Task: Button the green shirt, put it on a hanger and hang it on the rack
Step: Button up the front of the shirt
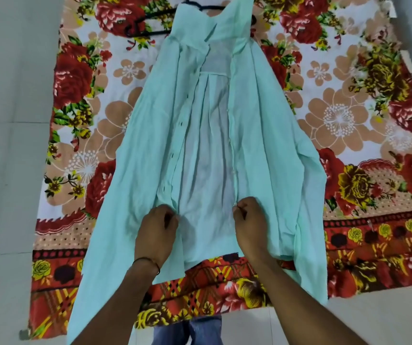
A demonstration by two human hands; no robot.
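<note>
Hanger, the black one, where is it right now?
Head view, top centre-left: the black hanger lies on the floral sheet, partly under the collar end of the green shirt.

The black hanger (pixel 202 6) is being largely covered by the green shirt (pixel 150 135), whose collar is being cut off by the top edge. The fingertips of the left hand (pixel 156 232) and right hand (pixel 251 225) are being hidden by the curled knuckles.

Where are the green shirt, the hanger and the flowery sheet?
green shirt (pixel 150 135): head view, on its buttonhole front panel.
hanger (pixel 130 31): head view, on its black bend beside the collar.
flowery sheet (pixel 349 115): head view, on a tan flower.
</note>
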